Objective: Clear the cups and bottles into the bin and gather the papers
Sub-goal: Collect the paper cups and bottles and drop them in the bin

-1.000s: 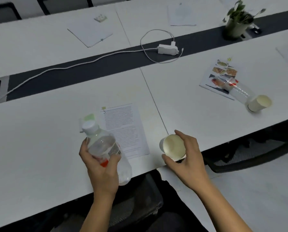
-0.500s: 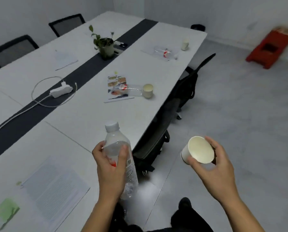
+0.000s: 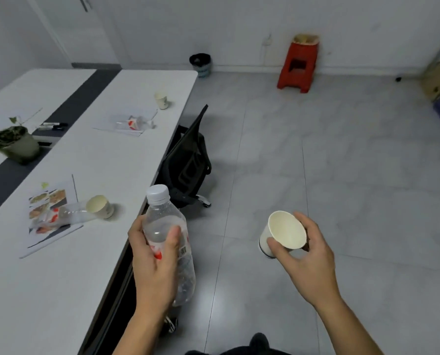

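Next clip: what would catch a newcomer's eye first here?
The two hands in the foreground stand out: the left hand grips a clear capped bottle upright, and the right hand holds an empty paper cup tilted toward the camera. Behind them a red stool stands against the far wall, with a dark bin beyond the far end of the table.

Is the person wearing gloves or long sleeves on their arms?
No. The left hand and right hand are bare: no gloves, rings or watch showing. The left forearm and right forearm are bare too, with no sleeve in view.
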`<state>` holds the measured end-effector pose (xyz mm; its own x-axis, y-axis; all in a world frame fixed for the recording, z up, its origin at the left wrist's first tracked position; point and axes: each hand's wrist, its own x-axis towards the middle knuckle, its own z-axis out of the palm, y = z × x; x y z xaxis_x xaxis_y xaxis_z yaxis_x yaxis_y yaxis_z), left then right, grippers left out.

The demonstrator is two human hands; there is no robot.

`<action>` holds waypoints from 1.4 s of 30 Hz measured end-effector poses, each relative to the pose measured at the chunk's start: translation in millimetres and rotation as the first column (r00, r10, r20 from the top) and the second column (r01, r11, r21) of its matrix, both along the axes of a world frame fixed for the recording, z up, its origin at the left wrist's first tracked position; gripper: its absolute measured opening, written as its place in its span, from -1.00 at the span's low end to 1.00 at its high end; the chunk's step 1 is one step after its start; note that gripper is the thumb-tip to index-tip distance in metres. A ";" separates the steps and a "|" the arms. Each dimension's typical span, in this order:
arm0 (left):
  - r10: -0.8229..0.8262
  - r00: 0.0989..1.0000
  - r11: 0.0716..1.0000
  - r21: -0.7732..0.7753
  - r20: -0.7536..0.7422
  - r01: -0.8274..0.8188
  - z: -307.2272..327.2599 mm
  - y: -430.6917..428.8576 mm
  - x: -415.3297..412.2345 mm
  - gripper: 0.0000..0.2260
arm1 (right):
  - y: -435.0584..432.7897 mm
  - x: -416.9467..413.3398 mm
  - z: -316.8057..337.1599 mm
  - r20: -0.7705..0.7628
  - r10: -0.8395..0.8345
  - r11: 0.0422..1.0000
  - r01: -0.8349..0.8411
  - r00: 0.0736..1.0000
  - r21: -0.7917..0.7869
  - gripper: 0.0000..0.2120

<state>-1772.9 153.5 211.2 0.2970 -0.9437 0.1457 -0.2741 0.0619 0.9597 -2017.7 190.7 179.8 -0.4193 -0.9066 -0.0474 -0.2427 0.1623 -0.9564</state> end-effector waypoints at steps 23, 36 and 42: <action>-0.092 0.995 0.996 -0.010 -0.050 0.091 -8.9 -545.4 -197.1 -0.61 | -514.2 -208.2 2.2 -0.145 -0.054 0.998 0.056 0.988 0.010 -0.31; -0.102 0.995 0.995 0.009 -0.019 0.102 -9.1 -875.1 -350.7 -0.50 | -883.5 -357.9 -10.6 -0.065 -0.042 0.999 0.040 0.997 -0.021 -0.30; 0.133 0.990 0.991 0.023 -0.053 -0.132 -13.8 -999.7 -351.6 -0.47 | -1053.0 -364.0 1.7 -0.125 0.166 0.986 -0.169 0.978 -0.007 -0.28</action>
